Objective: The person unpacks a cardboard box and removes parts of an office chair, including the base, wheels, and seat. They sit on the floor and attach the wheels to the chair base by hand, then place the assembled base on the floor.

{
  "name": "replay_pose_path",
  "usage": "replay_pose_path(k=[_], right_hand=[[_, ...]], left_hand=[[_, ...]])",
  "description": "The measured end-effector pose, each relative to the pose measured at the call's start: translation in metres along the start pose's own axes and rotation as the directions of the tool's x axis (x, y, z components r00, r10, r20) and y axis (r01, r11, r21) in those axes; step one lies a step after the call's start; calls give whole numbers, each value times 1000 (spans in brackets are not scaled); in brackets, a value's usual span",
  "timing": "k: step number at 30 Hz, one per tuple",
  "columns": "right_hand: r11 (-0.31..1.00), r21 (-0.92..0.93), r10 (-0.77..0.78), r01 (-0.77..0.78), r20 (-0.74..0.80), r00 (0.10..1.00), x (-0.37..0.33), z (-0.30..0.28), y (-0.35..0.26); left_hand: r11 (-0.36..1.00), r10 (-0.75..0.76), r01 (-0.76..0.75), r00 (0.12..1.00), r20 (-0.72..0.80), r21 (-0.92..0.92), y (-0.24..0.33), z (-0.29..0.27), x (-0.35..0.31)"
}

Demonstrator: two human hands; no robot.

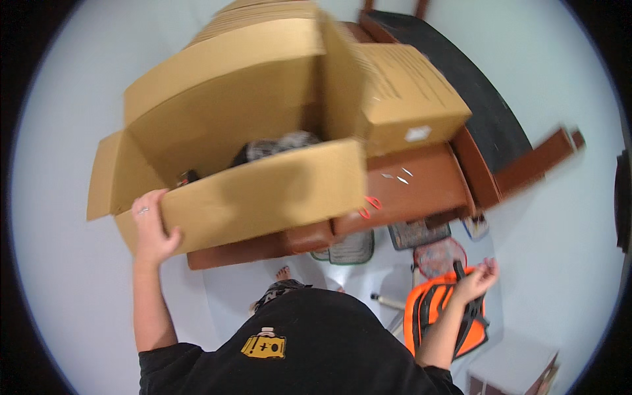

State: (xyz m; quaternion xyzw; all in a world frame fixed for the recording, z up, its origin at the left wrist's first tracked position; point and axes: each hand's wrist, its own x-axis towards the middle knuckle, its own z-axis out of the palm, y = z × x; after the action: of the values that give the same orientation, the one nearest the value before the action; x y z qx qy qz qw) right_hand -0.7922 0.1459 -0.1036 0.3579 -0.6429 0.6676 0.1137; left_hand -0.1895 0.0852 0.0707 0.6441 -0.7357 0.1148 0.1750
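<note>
We have the big open cardboard box (243, 201) at the brown sofa (421, 174), its near left edge pinched by our left hand (153, 230), likely for steadying, while our right hand (475, 284) hangs by the orange bag (424, 308), grip unclear.

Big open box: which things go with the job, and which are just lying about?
With the job, it seems:
open cardboard box
left hand at its edge
dark patterned thing inside

Just lying about, probably:
red loop handles
small white pieces
orange-and-black bag
</note>
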Motion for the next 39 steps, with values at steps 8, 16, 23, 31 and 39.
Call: replay_pose_path(k=[8,16,23,31,39], right_hand=[[383,868,-884,316,444,-147,-48,254,-434],[282,580,354,764,677,-645,-235,473,-417],[433,357,217,828,850,-480,-236,480,-294],[592,194,204,783,903,-378,-235,474,-263],[435,415,52,799,874,-483,-202,460,-336]], left_hand=[[975,-30,46,996,79,-216,-44,-6,-25],[906,318,-242,931,180,-349,-91,-22,-6],[858,364,-335,932,1,-390,-100,-9,-13],[801,424,-391,905,-30,-453,-117,4,-20],[828,432,-392,902,9,-401,-104,-12,-15]])
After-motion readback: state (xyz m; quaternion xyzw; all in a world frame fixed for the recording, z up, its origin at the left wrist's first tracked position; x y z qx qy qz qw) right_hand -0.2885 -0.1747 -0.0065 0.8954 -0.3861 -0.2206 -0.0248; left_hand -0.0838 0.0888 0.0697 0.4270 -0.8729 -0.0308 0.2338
